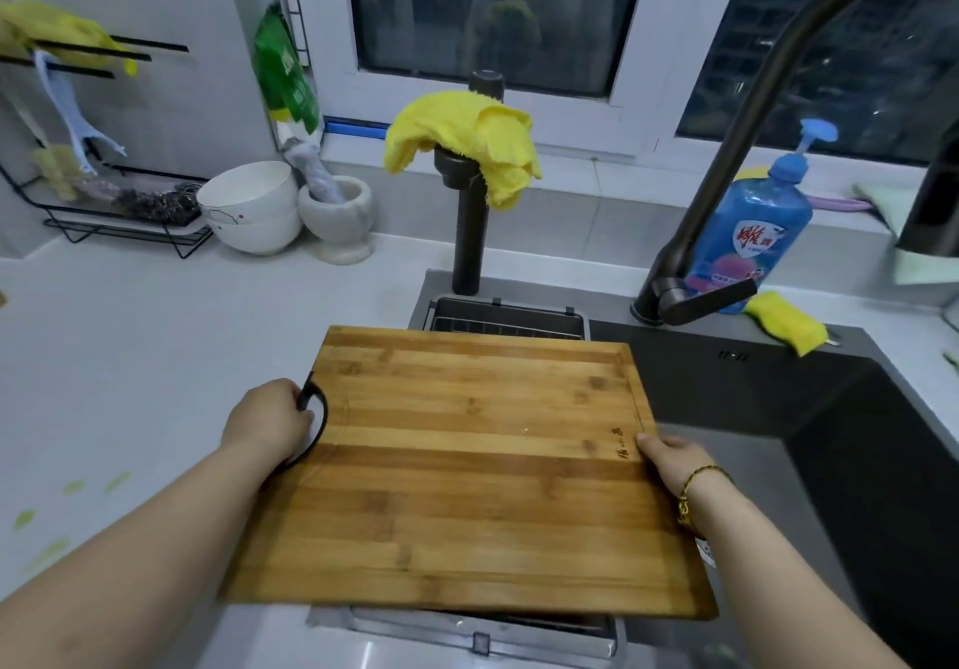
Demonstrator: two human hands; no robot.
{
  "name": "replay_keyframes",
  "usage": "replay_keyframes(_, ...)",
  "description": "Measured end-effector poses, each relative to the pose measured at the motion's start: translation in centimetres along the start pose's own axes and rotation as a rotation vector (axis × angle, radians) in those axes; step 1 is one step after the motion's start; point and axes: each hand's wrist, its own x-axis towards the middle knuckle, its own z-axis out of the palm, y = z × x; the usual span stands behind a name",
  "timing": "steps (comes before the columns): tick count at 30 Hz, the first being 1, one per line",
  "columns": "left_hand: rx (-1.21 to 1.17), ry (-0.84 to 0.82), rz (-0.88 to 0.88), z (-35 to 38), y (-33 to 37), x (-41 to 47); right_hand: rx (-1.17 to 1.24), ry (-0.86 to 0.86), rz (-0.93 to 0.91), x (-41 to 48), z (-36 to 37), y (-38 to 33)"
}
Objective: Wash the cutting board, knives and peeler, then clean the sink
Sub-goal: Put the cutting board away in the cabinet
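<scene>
Left hand [270, 422] gripping left edge of rectangular bamboo cutting board [467, 471], right hand [669, 461] pinching right edge; held over left end of dark grey sink [856, 435]. Risk: edge-only grip slipping, board dropping.

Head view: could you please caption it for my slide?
Left hand and right hand hold the cutting board at the sink.

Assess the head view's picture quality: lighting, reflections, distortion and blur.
Head view: wide-angle distortion bows the faucet; the dark window reflects a blurred figure; lighting is soft and even, without strong glare on the cutting board; the left hand and right hand gripping it look sharp, the frame corners softer.
</scene>
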Motion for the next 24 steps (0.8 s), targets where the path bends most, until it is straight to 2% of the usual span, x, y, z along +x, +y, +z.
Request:
replay_keyframes(4,0.086,-0.002,0.035,-0.3,0.3,0.5,0.045,0.04,0.0,0.3,0.2,0.3)
replay_keyframes(9,-0.018,0.151,0.078,-1.4,-0.1,0.3,0.055,0.081,-0.053,0.6,0.8,-0.5)
replay_keyframes(13,-0.284,0.224,0.046,-3.2,-2.2,-0.8,0.028,0.048,-0.114,-0.3,0.6,-2.0)
replay_keyframes(17,-0.913,0.197,-0.14,-5.4,-4.6,-3.8,0.006,-0.059,-0.168,-2.2,2.0,-3.7)
replay_keyframes(19,-1.128,0.224,-0.237,-6.2,-6.3,-5.4,0.008,-0.09,-0.226,-2.5,3.1,-4.4)
replay_keyframes(21,-1.228,0.284,-0.309,-6.9,-9.0,-7.9,-0.029,-0.152,-0.298,-3.2,5.0,-5.1)
replay_keyframes(24,-1.223,0.403,-0.386,-7.9,-13.0,-12.6,-0.094,-0.229,-0.465,-4.7,7.8,-6.9)
